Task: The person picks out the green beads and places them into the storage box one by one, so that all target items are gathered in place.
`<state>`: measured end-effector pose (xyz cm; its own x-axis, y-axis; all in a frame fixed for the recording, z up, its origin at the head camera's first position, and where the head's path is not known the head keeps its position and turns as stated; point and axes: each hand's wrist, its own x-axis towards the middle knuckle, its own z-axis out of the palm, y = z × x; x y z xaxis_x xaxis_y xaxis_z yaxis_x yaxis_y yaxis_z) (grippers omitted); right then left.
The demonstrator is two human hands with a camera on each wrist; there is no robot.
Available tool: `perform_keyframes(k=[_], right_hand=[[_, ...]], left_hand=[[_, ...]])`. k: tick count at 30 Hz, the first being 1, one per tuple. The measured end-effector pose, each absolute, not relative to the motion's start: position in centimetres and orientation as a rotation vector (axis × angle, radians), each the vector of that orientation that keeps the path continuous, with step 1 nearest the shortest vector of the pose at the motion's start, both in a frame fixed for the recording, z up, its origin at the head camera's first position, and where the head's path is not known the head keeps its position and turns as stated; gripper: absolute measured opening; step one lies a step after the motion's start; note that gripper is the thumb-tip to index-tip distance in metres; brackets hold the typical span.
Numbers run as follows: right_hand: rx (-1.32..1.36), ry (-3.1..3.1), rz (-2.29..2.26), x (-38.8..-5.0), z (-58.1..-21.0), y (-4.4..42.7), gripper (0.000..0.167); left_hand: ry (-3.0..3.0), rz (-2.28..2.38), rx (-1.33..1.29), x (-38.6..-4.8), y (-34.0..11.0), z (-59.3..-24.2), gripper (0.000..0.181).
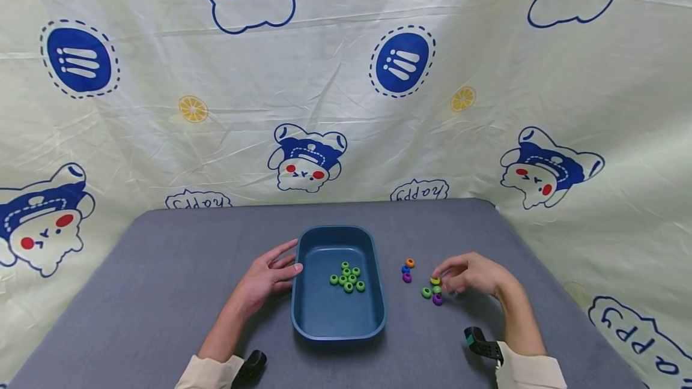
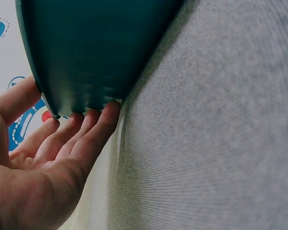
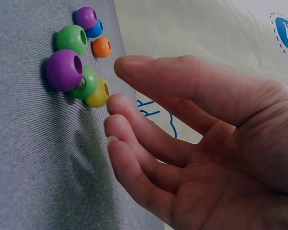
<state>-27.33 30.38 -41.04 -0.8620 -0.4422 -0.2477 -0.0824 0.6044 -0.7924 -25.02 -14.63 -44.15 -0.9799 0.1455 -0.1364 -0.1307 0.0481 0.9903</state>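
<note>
My left hand [image 1: 261, 284] holds the near-left side of a blue rectangular tray [image 1: 336, 336]; its thumb lies over the rim and the fingertips touch the outer wall [image 2: 93, 57]. Several green beads [image 1: 352, 279] sit together inside the tray. To the right, my right hand [image 1: 476, 275] hovers over a small bead cluster, thumb and fingers apart with nothing between them. That cluster has a yellow bead [image 3: 100, 93], a purple bead [image 3: 60, 72] and two green beads [image 3: 69, 39]. The yellow bead is nearest its fingertips.
Between the tray and that cluster lie an orange bead [image 1: 410, 263], a blue bead [image 1: 405, 269] and a purple bead [image 1: 407, 278]. All rest on a grey cloth-covered table [image 1: 189, 269]. A printed curtain [image 1: 346, 95] hangs behind the table.
</note>
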Motion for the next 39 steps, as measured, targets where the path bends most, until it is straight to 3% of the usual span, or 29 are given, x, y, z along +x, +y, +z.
perform_keyframes(k=[26,39], right_hand=[[-0.373,2.361,-1.140,-27.2,-41.9,30.1,0.031],[-0.325,2.408,-1.111,-27.3,-42.0,29.5,0.023]], left_hand=[[2.129,2.041,0.024,-25.0,-14.6,-44.1,0.059],[2.119,2.039,0.029,-25.0,-14.6,-44.1,0.059]])
